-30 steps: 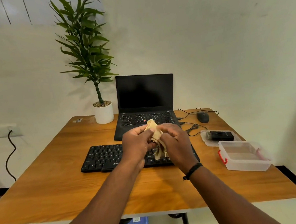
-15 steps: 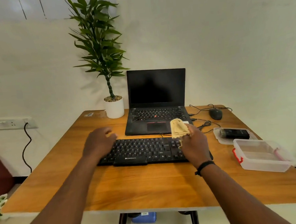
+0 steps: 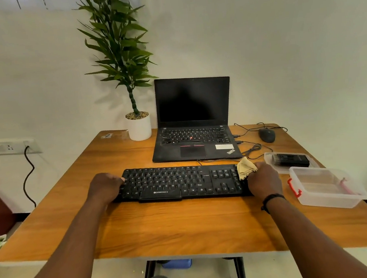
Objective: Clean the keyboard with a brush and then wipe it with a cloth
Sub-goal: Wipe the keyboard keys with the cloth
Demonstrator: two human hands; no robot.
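Gripping the black keyboard (image 3: 180, 182) at both ends: left hand (image 3: 105, 187) curls round its left edge, right hand (image 3: 264, 180) sits at the right edge w/ a beige cloth (image 3: 245, 168) pinched in its fingers, cloth bunched over the numpad corner. Can't tell if the right fingers also clasp the keyboard itself. Keyboard lies flat on the wooden table (image 3: 187, 226), just in front of the open laptop (image 3: 193, 124). Brush (image 3: 290, 160) rests on a clear lid, right of the keyboard, beside a clear container (image 3: 326, 188).

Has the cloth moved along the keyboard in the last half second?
Yes. The cloth, in the right hand, went rightward to the keyboard's right end.
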